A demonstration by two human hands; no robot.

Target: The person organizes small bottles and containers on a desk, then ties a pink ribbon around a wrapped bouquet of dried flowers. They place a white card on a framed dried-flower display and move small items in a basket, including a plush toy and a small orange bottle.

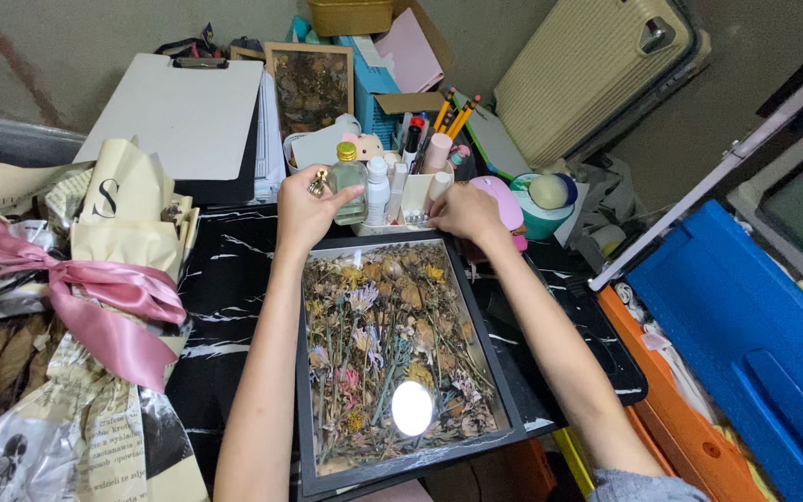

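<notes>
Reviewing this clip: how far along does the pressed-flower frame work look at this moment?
Done: the black frame on the marbled table is already packed with dried flowers. In hand: the left hand holds a small clear bottle with a gold cap, while the right hand reaches into the white organizer of bottles and pens. Left: nothing from the bottle has visibly been applied yet.

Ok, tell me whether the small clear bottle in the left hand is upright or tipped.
Upright. The small clear bottle stands with its gold cap on top, the left hand gripping its side above the framed dried flowers.
</notes>
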